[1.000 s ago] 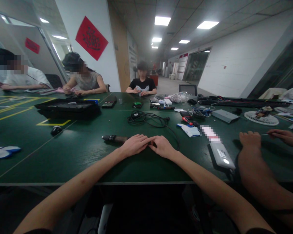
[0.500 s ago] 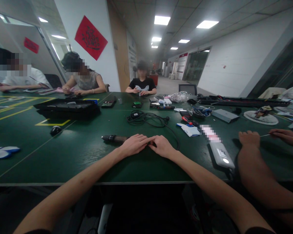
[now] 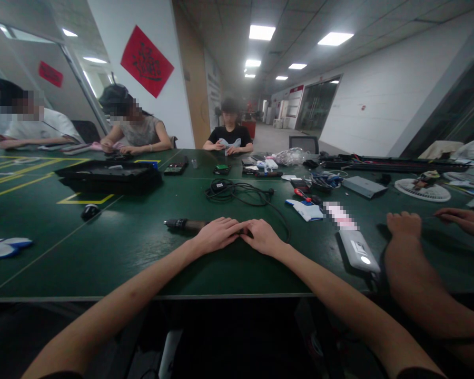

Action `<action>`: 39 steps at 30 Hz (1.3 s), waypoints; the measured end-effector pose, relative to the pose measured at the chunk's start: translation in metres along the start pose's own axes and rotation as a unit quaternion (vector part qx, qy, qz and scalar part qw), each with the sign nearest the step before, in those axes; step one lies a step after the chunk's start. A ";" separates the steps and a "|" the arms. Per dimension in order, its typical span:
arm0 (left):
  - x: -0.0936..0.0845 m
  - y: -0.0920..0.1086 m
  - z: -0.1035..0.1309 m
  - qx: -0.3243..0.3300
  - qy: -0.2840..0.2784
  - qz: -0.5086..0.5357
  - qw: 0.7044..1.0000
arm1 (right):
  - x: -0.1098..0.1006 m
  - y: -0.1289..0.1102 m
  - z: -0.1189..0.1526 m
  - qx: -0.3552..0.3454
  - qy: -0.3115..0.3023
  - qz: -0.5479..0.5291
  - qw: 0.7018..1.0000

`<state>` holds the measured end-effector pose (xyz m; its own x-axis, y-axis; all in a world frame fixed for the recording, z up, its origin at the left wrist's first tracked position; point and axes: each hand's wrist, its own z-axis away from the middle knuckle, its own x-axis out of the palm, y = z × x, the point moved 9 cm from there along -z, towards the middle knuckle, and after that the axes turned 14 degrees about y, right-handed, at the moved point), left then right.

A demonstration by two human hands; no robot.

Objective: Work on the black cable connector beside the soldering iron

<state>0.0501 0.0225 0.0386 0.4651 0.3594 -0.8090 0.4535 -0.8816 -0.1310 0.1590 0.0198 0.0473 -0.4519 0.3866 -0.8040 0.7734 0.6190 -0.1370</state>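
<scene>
An electric screwdriver (image 3: 189, 225) with a dark chuck at its left end lies on the green table (image 3: 205, 273). My left hand (image 3: 220, 233) rests over its brown body, fingers pointing right. At its right end, where a black cord joins, my right hand (image 3: 260, 235) is closed in a pinch; its fingertips meet those of my left hand. Beneath the fingers the tool's end is mostly hidden. Behind both hands lies a coiled black cable (image 3: 237, 192).
A black tray (image 3: 110, 176) and a mouse (image 3: 90, 211) are at the left. On the right are gloves (image 3: 306, 209), a grey-white device (image 3: 357, 250) and a neighbour's arms (image 3: 411, 263). Several people sit across the table; parts and a white fan grille (image 3: 422, 191) lie at the back right.
</scene>
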 end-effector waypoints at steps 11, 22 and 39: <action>-0.002 0.002 -0.001 0.003 -0.005 0.002 1.000 | 0.000 0.000 0.000 0.006 -0.005 0.002 1.000; -0.001 0.003 0.000 0.008 -0.005 0.006 1.000 | 0.000 0.000 0.000 0.007 -0.011 -0.006 1.000; -0.003 0.002 -0.002 0.002 -0.003 -0.001 1.000 | 0.000 -0.001 0.000 0.005 -0.012 0.007 1.000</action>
<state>0.0509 0.0198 0.0419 0.4601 0.3593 -0.8119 0.4508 -0.8823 -0.1350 0.1582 0.0190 0.0479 -0.4304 0.3793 -0.8190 0.7838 0.6071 -0.1308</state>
